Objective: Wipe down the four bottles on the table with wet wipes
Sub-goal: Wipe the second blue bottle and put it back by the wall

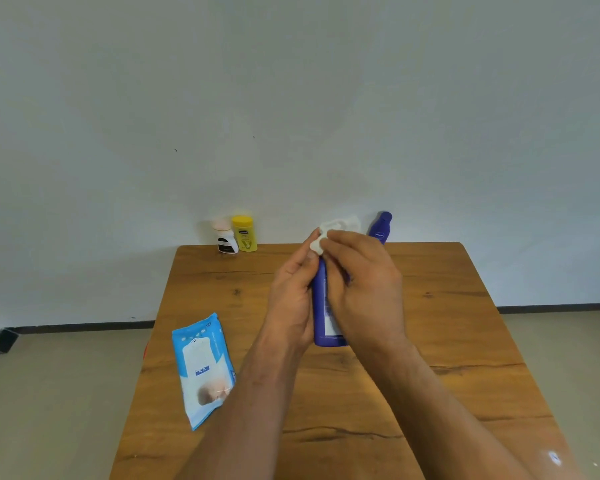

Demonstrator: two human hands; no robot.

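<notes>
From my remote seat, the nearest things in view are two bare forearms reaching in over the near edge of the wooden table [430, 341]. Left of them, on the near-left part of the table, a blue and white pack of wet wipes [203, 370] lies flat, its long side angled a little, touching neither arm as far as I can tell.

Over the middle of the table both grips meet on the large dark blue bottle [321, 306]. It is tilted with its base toward me and its top pointing away; I cannot tell whether the base rests on the table or is held just above it. The left grip [291, 296] is curled round the bottle's left side, its upper fingers reaching the top end. The right grip [364, 289] covers the bottle's right side and pinches a crumpled white wet wipe [333, 230] against the bottle's top, which is hidden under the wipe. Part of the wipe sticks out beyond the fingers on the far side.

At the far edge, against the pale wall [291, 98], three more bottles stand upright. On the far left a white bottle with a dark label [226, 239] stands just beside a yellow bottle [245, 233]. Well apart from them, on the far right, stands a small dark blue bottle [381, 228], partly behind the right grip.
</notes>
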